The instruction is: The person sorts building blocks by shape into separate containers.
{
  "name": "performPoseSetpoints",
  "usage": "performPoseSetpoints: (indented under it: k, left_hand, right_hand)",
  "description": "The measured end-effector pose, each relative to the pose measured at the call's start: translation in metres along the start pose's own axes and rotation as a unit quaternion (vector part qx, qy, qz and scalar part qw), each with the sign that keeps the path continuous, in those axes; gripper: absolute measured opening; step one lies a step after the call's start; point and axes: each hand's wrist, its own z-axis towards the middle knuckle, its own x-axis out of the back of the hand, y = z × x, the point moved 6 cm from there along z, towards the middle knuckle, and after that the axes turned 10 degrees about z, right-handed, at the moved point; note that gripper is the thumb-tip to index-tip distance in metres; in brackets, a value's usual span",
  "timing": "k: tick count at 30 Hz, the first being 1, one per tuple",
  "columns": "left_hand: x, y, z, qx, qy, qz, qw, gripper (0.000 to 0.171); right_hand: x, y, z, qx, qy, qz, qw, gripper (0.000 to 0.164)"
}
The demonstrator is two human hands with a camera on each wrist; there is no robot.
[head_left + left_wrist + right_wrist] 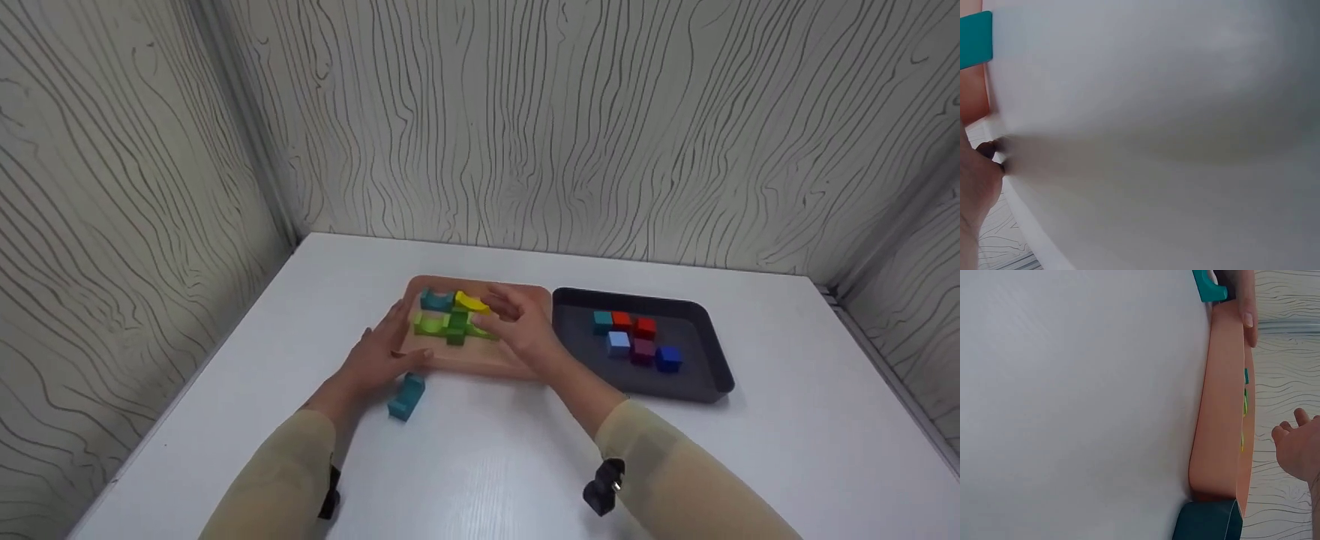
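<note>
My left hand (pixel 375 356) rests on the left side of a pinkish tray (pixel 480 365). Its fingers stretch along the tray's left edge, and the thumb lies over the near corner. Above the tray's right half hovers my right hand (pixel 525 326), fingers loosely bent and nothing visible between them. Near its fingertips are a yellow curved block (pixel 471 302) and a green block (pixel 457 328). A teal notched block (pixel 436 300) and a light-green notched block (pixel 430 325) lie on the tray; the right hand partly covers another light-green one. One more teal notched block (pixel 406 397) lies on the table beside my left wrist.
Right of the pinkish tray, close against it, stands a dark grey tray (pixel 709 360) holding several small cubes, among them a red cube (pixel 644 328) and a blue cube (pixel 668 358). Wood-patterned panels (pixel 480 135) enclose the white table (pixel 480 465) at the back and sides.
</note>
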Motion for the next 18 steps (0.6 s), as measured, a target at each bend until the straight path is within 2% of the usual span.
performPoseSetpoints:
  k: [7,14,18]
  left_hand:
    - [0.0,-0.003,0.001,-0.006,-0.005,0.002,1.0,0.106]
    - [0.0,-0.001,0.002,-0.014,0.0,0.003,0.9999,0.104]
    - [0.0,0.001,0.001,-0.014,0.003,-0.004,0.9999,0.105]
  right_hand:
    - [-0.021,-0.001,-0.028,-0.014,-0.023,0.028,0.999,0.067]
    - [-0.047,0.014,-0.059,-0.035,-0.042,0.037,0.998,0.065]
    - [-0.062,0.025,-0.071,-0.032,-0.053,0.027,0.998,0.066]
